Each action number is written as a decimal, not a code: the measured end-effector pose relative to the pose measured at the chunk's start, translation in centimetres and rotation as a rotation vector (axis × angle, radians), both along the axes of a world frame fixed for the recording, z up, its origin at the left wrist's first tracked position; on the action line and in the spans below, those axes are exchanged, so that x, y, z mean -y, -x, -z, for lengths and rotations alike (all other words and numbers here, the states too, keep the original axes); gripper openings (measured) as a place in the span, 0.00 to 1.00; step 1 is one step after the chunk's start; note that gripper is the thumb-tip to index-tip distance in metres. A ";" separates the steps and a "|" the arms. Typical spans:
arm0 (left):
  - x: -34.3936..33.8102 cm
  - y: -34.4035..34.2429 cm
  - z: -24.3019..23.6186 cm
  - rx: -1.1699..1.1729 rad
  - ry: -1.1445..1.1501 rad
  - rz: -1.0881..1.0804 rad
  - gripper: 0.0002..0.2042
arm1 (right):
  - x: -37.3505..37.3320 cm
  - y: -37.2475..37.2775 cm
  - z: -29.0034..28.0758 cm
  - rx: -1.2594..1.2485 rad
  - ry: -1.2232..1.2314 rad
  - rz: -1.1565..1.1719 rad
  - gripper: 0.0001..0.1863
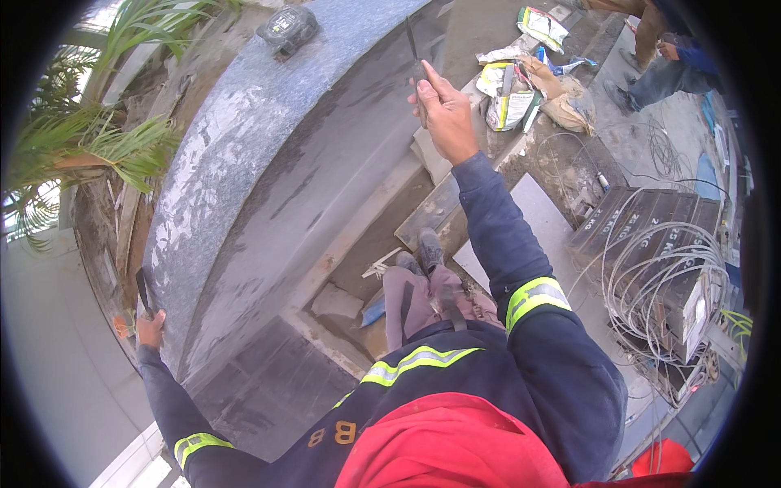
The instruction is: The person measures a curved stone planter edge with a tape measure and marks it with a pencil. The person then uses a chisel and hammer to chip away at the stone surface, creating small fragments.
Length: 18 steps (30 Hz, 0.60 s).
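Observation:
A curved wall capped with speckled blue-grey stone [244, 106] runs along my left and front, its cap smeared with pale patches. At the far left end, my left hand [150, 328] is closed around a dark flat-bladed tool [145, 291], blade pointing up beside the cap's edge. My right hand [446, 112] reaches toward the wall's grey face [333, 154] and grips a thin dark blade-like tool [411, 37], seen nearly edge-on. Its index finger stretches along the tool. Whether that blade touches the wall, I cannot tell. A black tape measure [287, 31] sits on the cap.
Palm fronds [122, 138] hang behind the wall. Crumpled bags [512, 98] lie to the right, near dark crates [651, 232] with coiled cable [659, 285]. Another person's legs [675, 77] show at the upper right. My boots [429, 250] stand by a narrow trough along the wall.

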<state>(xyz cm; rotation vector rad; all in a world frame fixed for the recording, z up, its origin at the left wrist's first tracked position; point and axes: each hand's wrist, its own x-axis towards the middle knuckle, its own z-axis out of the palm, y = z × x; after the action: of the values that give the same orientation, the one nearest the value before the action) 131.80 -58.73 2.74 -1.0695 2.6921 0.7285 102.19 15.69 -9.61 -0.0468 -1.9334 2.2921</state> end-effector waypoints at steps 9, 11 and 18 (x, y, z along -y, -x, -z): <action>0.2 -0.1 -0.1 0.026 0.049 0.076 0.14 | 4.6 -3.2 2.8 -0.191 -0.381 0.031 0.25; 0.0 0.0 -0.2 0.024 0.044 0.084 0.15 | 4.0 -4.3 2.8 -0.127 -0.455 -0.047 0.25; 0.0 -0.1 -0.3 0.018 0.012 0.078 0.19 | 3.9 -2.7 0.8 -0.027 -0.052 0.058 0.25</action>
<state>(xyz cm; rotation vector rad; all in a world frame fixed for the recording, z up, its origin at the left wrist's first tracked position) 131.94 -58.70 3.08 -0.9624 2.7095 0.6874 104.89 11.75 -10.36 -0.0649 -1.9503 2.1936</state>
